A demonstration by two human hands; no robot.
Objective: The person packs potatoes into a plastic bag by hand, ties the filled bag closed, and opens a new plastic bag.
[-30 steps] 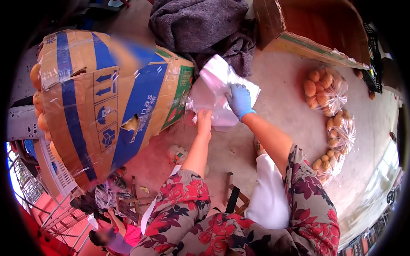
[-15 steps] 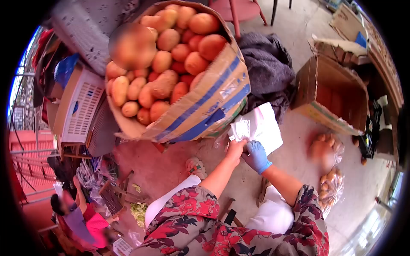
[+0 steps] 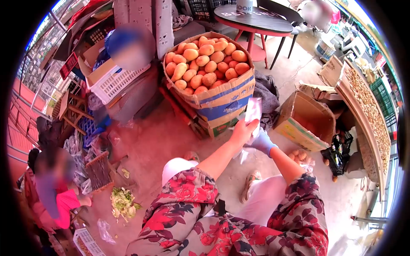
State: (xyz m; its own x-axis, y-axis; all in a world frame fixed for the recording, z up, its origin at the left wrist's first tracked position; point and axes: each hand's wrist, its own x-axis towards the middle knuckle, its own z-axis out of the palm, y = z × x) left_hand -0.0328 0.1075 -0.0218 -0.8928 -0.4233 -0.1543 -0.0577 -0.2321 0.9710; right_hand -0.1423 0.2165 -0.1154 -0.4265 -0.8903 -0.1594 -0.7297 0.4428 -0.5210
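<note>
My left hand, bare, is closed around the lower end of a white plastic bag. Part of the bag rises above my fingers toward the big carton. My right hand, in a blue glove, grips the same bag's lower right side; its fingertips are partly hidden. Just beyond both hands stands a tall cardboard carton with blue stripes. It is heaped with oval, yellow-orange produce, potatoes or mangoes by the look.
To the right stand an open cardboard box, a crate of bottles and a board heaped with small brown pieces. A bagged pile of round produce lies nearby. A person sits at left, near leafy scraps.
The view has tilted up, bringing the round table into sight and making the carton look farther off. My hands have risen with the bag, which now stands narrower and more upright.
</note>
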